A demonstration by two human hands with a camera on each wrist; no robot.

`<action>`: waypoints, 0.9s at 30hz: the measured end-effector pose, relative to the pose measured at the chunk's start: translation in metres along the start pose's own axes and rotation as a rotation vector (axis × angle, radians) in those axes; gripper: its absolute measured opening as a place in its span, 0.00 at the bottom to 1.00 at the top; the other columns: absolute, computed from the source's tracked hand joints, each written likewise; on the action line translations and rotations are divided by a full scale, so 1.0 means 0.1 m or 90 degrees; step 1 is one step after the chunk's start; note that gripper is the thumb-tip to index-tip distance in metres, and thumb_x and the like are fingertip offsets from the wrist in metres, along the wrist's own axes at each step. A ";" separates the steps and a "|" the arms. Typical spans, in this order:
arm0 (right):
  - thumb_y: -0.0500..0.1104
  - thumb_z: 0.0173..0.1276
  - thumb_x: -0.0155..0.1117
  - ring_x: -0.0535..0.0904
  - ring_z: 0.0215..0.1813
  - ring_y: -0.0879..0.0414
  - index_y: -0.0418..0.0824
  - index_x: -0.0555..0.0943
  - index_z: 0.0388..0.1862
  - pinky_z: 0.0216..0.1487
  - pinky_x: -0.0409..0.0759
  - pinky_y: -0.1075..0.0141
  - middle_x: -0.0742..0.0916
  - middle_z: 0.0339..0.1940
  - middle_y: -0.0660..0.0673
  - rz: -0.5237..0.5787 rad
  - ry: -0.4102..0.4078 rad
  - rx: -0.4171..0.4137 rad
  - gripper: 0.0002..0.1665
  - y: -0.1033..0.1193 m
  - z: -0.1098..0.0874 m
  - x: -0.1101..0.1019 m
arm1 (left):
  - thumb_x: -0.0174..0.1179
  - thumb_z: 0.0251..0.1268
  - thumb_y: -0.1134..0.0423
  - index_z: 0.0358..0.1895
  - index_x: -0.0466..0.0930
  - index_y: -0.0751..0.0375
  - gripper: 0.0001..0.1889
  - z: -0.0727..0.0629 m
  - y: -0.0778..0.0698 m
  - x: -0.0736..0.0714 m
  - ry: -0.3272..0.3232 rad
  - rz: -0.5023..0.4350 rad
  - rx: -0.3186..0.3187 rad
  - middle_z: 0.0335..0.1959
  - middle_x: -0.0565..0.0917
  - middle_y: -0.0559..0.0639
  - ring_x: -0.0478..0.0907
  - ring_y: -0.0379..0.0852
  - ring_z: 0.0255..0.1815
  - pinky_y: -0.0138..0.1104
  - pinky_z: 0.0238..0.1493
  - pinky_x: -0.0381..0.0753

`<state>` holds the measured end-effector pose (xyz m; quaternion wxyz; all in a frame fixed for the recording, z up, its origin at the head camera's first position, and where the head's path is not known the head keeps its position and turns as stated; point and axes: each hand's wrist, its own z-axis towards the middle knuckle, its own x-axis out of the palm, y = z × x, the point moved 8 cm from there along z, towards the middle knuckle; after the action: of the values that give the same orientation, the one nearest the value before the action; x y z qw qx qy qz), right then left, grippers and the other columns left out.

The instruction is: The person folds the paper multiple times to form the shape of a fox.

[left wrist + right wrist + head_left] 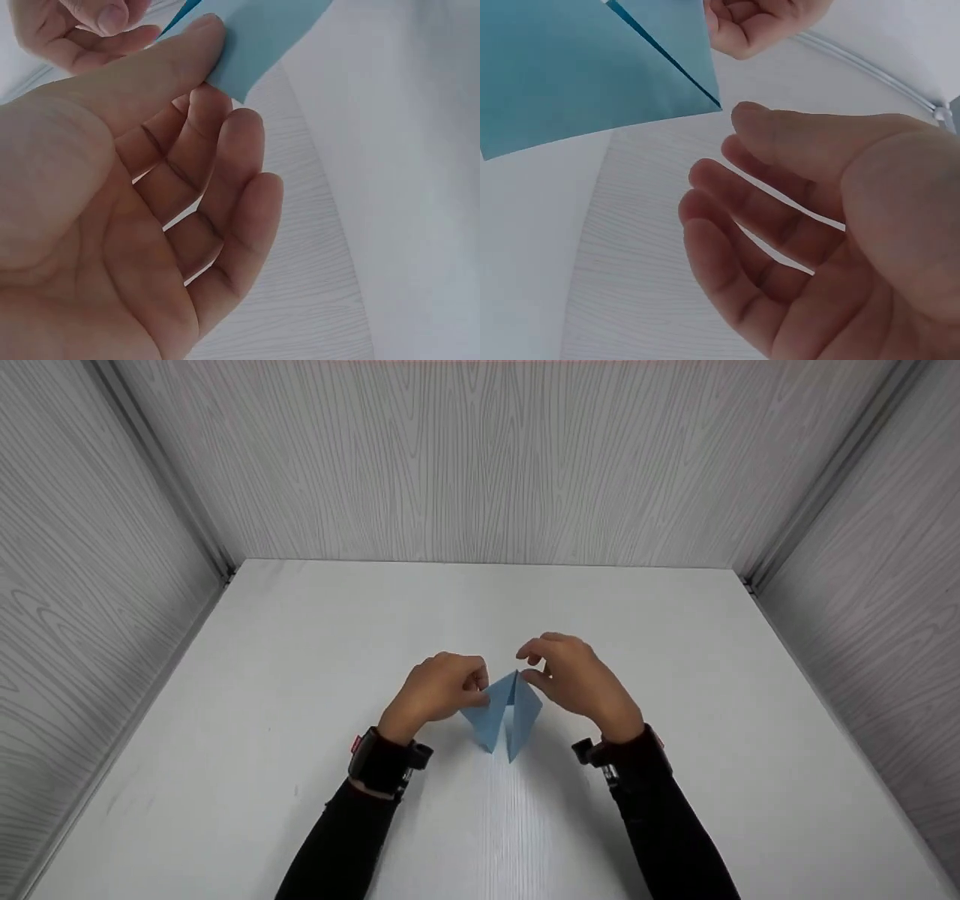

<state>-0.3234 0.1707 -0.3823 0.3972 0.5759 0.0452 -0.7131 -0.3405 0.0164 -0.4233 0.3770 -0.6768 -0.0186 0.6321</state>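
A folded piece of light blue paper [491,716] is held up over the white table, its two pointed flaps hanging down with a gap between them. My left hand [442,688] pinches its left side between thumb and fingers; in the left wrist view the thumb [199,52] lies flat on the paper [262,37]. At the top corner of the paper is my right hand [577,679], its fingers loosely bent. The right wrist view shows a small space between the right thumb [761,124] and the corner of the paper [660,90], with nothing in that hand.
The white table [337,607] spreads out around both hands. Grey wood-grain panels stand at the back [480,465], at the left [90,585] and at the right [877,585]. Each wrist wears a dark strap with a small camera.
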 end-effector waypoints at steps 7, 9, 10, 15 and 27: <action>0.34 0.69 0.72 0.81 0.35 0.61 0.43 0.90 0.40 0.38 0.82 0.67 0.88 0.35 0.51 0.036 0.012 -0.038 0.06 0.16 -0.03 -0.16 | 0.72 0.63 0.64 0.34 0.82 0.53 0.06 -0.12 -0.20 -0.23 -0.039 -0.015 0.053 0.28 0.82 0.44 0.77 0.41 0.31 0.36 0.33 0.76; 0.34 0.69 0.71 0.80 0.34 0.61 0.44 0.90 0.40 0.37 0.82 0.67 0.88 0.34 0.52 0.037 0.004 -0.050 0.06 0.19 -0.04 -0.21 | 0.72 0.63 0.65 0.34 0.82 0.53 0.07 -0.14 -0.25 -0.27 -0.048 -0.013 0.064 0.28 0.82 0.43 0.78 0.40 0.31 0.36 0.33 0.77; 0.34 0.69 0.71 0.79 0.33 0.62 0.44 0.90 0.40 0.37 0.82 0.67 0.88 0.33 0.53 0.038 0.001 -0.054 0.06 0.20 -0.05 -0.23 | 0.73 0.62 0.64 0.34 0.82 0.53 0.07 -0.15 -0.27 -0.29 -0.050 -0.011 0.068 0.28 0.82 0.43 0.78 0.40 0.31 0.35 0.33 0.77; 0.33 0.70 0.68 0.78 0.32 0.62 0.44 0.89 0.37 0.35 0.81 0.67 0.86 0.32 0.53 0.049 -0.014 -0.072 0.06 0.23 -0.08 -0.29 | 0.74 0.61 0.64 0.35 0.82 0.52 0.08 -0.18 -0.38 -0.33 -0.067 0.021 0.087 0.29 0.82 0.43 0.77 0.40 0.33 0.36 0.35 0.77; 0.30 0.69 0.63 0.74 0.27 0.62 0.44 0.81 0.29 0.29 0.76 0.68 0.81 0.27 0.52 0.017 -0.059 -0.195 0.11 0.38 -0.12 -0.31 | 0.76 0.59 0.65 0.31 0.81 0.49 0.10 -0.20 -0.47 -0.36 -0.099 0.028 0.138 0.31 0.84 0.40 0.79 0.38 0.36 0.34 0.39 0.79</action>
<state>-0.2900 0.1668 -0.3443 0.4911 0.4760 0.1274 -0.7183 -0.3095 0.0220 -0.3696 0.4318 -0.5809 0.0353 0.6891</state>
